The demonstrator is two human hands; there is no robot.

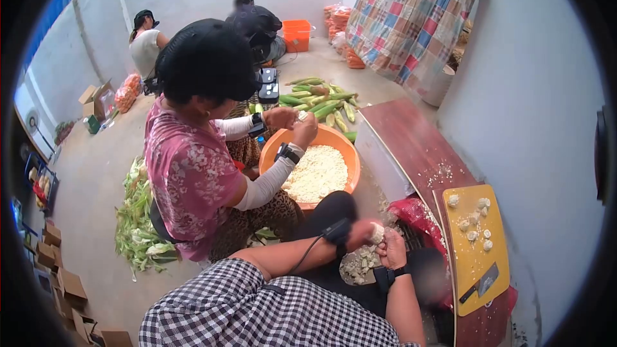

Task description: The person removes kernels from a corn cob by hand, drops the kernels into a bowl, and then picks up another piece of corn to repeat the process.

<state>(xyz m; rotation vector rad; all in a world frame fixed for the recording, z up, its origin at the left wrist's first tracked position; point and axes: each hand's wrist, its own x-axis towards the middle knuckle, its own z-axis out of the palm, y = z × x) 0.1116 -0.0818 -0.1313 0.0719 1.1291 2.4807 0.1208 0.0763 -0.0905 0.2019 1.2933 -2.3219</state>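
A short piece of pale corn cob (378, 234) is between my hands, above my lap. My left hand (362, 234), smeared by motion, is closed around it from the left. My right hand (392, 250) is closed with its fingertips against the cob's lower right side; whether a tool is in it cannot be made out. Just below lies a heap of pale corn bits (361, 265). To the right, a yellow cutting board (455, 254) carries several short cob pieces (474, 218) and a knife (482, 283) with a broad blade and black handle.
The board rests on a reddish-brown bench (411, 135) along the wall. An orange basin (350, 160) of kernels stands ahead, where a co-worker (193, 167) holds a cob piece. Unhusked corn (321, 99) lies beyond, husks (141, 231) at left. Two other people sit farther back.
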